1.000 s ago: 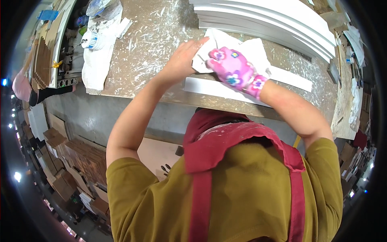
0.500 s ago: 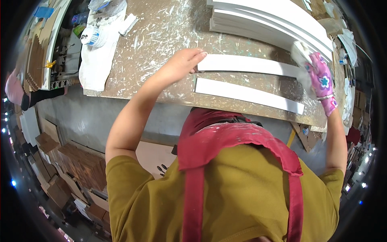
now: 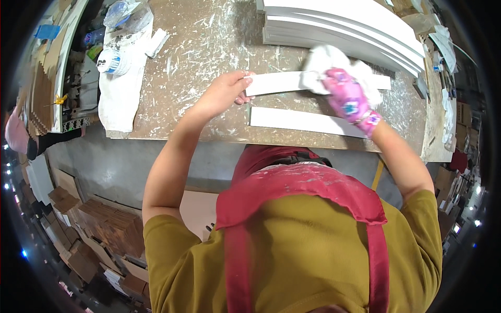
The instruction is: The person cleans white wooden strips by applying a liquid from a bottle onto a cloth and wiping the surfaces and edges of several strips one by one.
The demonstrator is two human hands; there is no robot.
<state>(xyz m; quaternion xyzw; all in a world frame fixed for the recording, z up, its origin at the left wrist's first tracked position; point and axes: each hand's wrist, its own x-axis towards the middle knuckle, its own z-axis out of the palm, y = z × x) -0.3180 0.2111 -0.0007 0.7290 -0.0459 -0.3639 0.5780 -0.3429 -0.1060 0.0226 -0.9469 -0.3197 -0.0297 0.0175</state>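
My bare left hand [image 3: 229, 89] pinches the left end of a white strip [image 3: 276, 84] between thumb and fingers. On my right hand [image 3: 347, 96] is a pink glove with a flower pattern. That hand is closed on a white cloth [image 3: 323, 58], which lies across the strip and covers part of its right half. A second white strip [image 3: 297, 120] lies nearer the table's front edge, its right end partly behind my gloved wrist.
White boards [image 3: 344, 39] are stacked at the far right of the paint-spattered table [image 3: 198, 57]. A white tub [image 3: 112, 61] and plastic wrapping [image 3: 128, 15] rest on a white sheet [image 3: 119, 104] at the left. Another person [image 3: 20, 133] shows at the far left.
My right hand has swept the cloth leftward along the strip, from its right end to past its middle. The left hand keeps its hold, having shifted slightly left in the picture.
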